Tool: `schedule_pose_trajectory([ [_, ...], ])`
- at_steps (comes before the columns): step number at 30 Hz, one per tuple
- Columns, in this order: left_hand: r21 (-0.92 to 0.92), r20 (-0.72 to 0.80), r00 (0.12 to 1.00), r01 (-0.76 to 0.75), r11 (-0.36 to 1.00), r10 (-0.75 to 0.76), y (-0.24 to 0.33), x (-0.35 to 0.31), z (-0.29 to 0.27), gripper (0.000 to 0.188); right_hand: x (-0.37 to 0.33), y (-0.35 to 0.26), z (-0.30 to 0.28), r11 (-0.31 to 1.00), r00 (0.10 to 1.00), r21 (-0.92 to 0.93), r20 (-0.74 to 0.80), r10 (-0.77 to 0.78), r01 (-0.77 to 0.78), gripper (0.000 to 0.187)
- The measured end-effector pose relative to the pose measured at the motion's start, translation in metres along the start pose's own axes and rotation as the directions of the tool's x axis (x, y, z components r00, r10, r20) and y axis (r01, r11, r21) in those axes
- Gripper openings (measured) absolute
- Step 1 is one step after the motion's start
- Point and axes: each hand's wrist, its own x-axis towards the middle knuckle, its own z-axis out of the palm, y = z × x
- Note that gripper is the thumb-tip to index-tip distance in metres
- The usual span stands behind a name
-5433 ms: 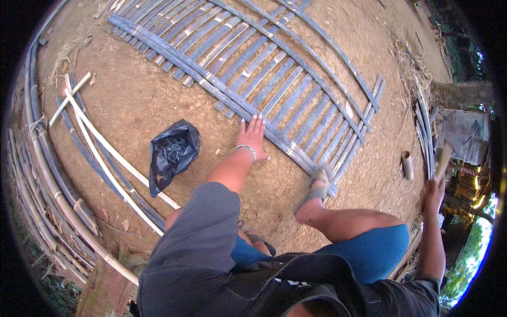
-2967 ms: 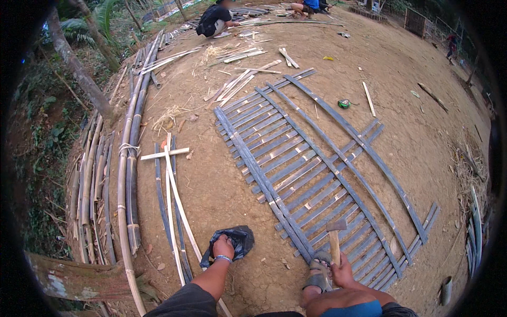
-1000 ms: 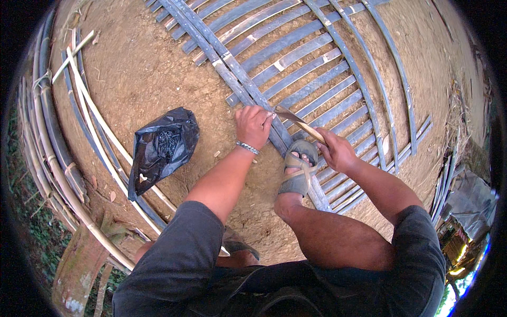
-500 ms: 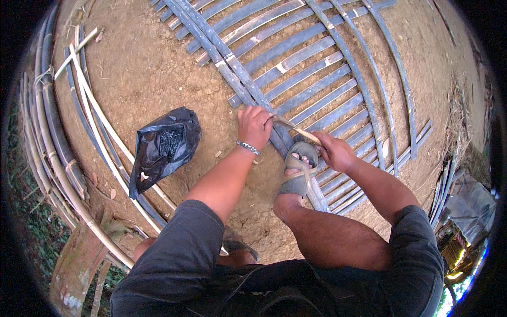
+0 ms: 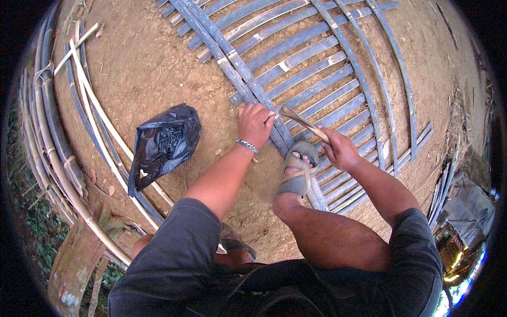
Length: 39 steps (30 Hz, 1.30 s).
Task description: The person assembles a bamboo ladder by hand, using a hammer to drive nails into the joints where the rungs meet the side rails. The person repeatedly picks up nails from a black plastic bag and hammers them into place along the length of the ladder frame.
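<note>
A panel of split bamboo slats (image 5: pixel 317 68) is laid flat on the bare dirt ground (image 5: pixel 137 68), its crosswise strips nailed or lashed over long bluish-grey laths. The left hand (image 5: pixel 254 124), a beaded bracelet at its wrist, is pressed down on a pair of the long laths, fingers bunched together at a point on the strip; whether something small is pinched there cannot be told. The right hand (image 5: pixel 340 150) is closed around the wooden handle of a hammer-like tool (image 5: pixel 303 122), whose head is raised just beside the left fingertips. A sandalled foot (image 5: pixel 297 169) is planted on the panel's near edge, between the two hands. A black plastic bag (image 5: pixel 161 145) lies open on the ground to the left, near loose bamboo poles (image 5: pixel 50 137).
</note>
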Motion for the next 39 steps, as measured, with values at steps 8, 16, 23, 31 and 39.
schedule_pose_trajectory([
  [8,0.160,-0.178,0.984,0.010,0.987,0.018,-0.007,0.083,-0.022,0.039,0.004,0.000,0.003,0.999,0.998,0.001,0.045,0.050,-0.050,0.054],
  [16,0.534,0.218,0.975,-0.149,0.832,0.034,-0.021,0.115,-0.011,0.066,0.001,0.007,0.015,0.995,0.993,0.044,-0.072,-0.088,0.091,0.054],
  [23,0.550,0.249,0.968,-0.143,0.823,0.002,-0.022,0.117,-0.009,0.064,0.006,0.016,0.017,0.999,0.999,-0.002,-0.023,-0.045,0.045,0.051],
  [31,0.581,0.275,0.961,-0.152,0.799,-0.017,-0.019,0.117,-0.008,0.064,0.012,0.020,0.023,0.998,1.000,-0.055,0.000,0.025,-0.025,0.051],
  [39,0.559,0.274,0.962,-0.141,0.817,-0.022,-0.016,0.118,-0.012,0.062,-0.005,0.027,0.017,0.978,0.975,0.006,-0.084,-0.207,0.208,0.056],
])
